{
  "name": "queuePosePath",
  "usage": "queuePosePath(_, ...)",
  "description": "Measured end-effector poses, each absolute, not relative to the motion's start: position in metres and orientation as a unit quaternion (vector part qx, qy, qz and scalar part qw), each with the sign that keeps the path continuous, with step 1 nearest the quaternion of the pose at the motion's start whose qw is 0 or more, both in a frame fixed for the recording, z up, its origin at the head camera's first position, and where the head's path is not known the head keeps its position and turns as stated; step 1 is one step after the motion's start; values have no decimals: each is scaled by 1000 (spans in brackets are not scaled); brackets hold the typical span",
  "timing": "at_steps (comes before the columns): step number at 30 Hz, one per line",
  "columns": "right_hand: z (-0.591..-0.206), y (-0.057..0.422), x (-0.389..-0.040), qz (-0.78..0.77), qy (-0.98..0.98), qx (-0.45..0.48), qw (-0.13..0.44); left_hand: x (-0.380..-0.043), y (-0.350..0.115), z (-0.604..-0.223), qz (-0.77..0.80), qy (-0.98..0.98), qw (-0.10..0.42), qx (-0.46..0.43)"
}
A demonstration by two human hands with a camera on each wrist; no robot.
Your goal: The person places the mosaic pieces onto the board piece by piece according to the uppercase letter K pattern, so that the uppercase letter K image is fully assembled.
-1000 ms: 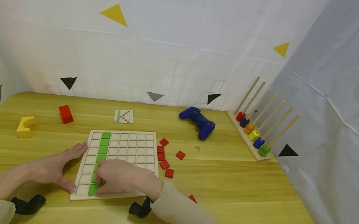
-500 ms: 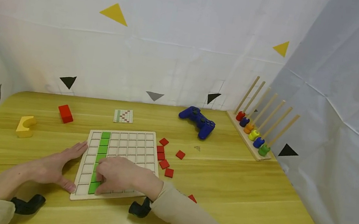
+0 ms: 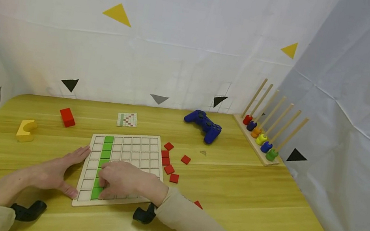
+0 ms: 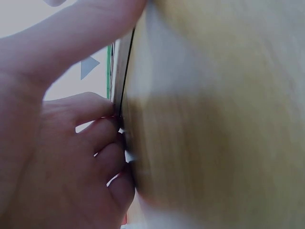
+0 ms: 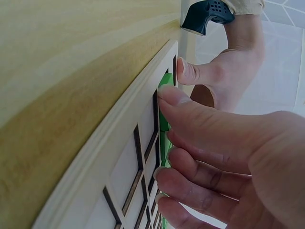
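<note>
"What's the right hand doing?"

"Its thumb is on the nearest green tile, with the other fingers curled over the column beyond it. I can't tell whether it pinches that tile or only presses it."

"And the left hand?"

"Spread and holding nothing. Thumb and fingertips lie against the left edge of the wooden board, which runs under the right hand."

"How would you settle that tile well?"

"I'd square it to its cell by feel, then press straight down in the middle. Pushing sideways could nudge the next green one. I'd keep the left hand as a light stop, so the board doesn't skid."

"Is the tile fully down?"

"Too hidden to say."

"What about the surface?"

"A yellowish, wood-grained counter; it looks smooth, so I'd guess the board slides easily. Loose red tiles lie to the right of the right hand, a small pattern card beyond it, and a blue game controller farther off to the right."

"The room?"

"Pale sheeting hangs beyond both hands and down either side, dotted with yellow, black and grey triangles. A peg stand is at the far right of the right hand."
</note>
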State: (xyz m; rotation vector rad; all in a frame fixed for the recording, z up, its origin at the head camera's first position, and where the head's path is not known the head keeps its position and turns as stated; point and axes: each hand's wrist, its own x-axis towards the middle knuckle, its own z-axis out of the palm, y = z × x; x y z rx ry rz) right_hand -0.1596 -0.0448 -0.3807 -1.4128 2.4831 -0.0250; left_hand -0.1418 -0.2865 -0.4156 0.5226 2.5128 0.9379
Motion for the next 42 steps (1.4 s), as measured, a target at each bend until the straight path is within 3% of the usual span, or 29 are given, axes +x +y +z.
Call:
queuePosePath(11,-376,-42,-163,-24,857,-488,162,-141,-287,-416,332,902,202,187)
queuePosePath(20,-364,-14,-190,-136,841,-503,144,-142,-284,-416,321,906,208,182)
queuePosePath(34,-365,85,-240,-245,856,-431,147,-140,-283,-414,314,910,202,179)
queuePosePath(42,-371,141,-254,-235,884,-390,109,-140,-284,-414,309,912,199,179)
